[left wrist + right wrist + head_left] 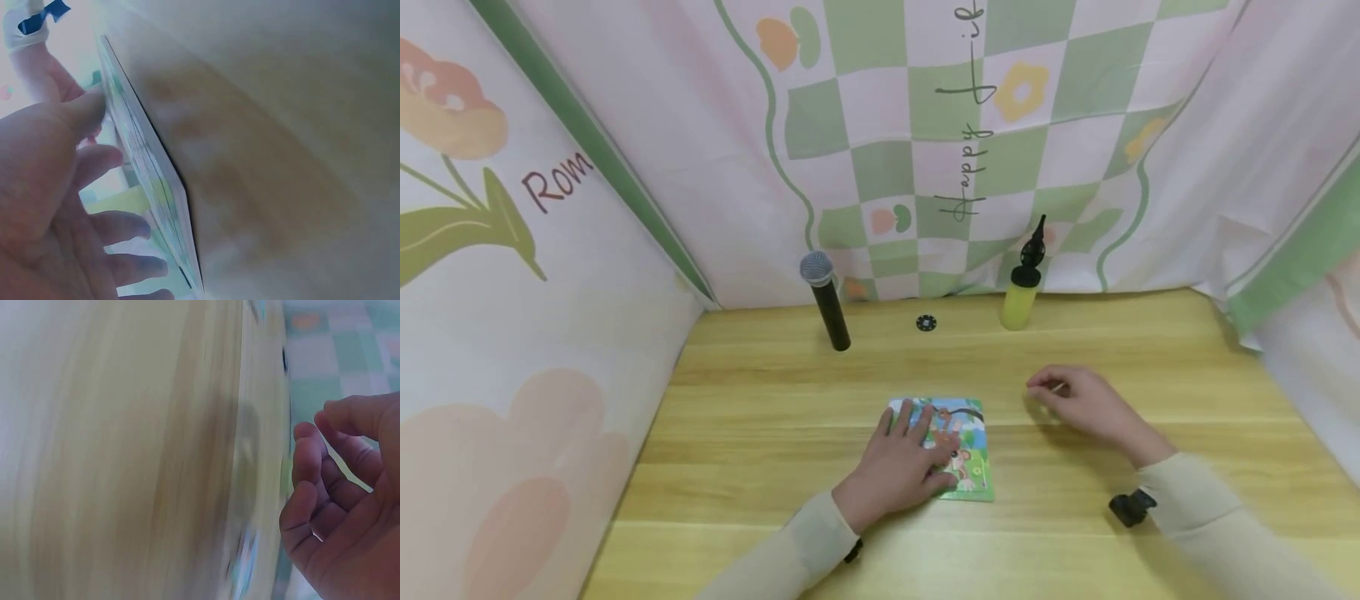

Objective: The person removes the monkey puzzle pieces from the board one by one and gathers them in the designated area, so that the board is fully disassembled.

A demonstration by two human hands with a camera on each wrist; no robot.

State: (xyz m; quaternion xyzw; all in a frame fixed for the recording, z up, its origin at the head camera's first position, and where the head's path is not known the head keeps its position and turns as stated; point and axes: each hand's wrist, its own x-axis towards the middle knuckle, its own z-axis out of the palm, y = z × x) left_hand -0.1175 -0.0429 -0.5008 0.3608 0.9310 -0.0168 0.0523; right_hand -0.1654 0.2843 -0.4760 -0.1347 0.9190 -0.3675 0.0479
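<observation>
I see my right hand (340, 506) with loosely curled fingers (306, 447) holding nothing, above the blurred wooden table (125, 456) (checked cloth (331, 356) beyond).

A microphone (825, 300) stands upper centre, a small black disc (927, 322) beside it, a yellow bottle (1022, 287) further right.
</observation>
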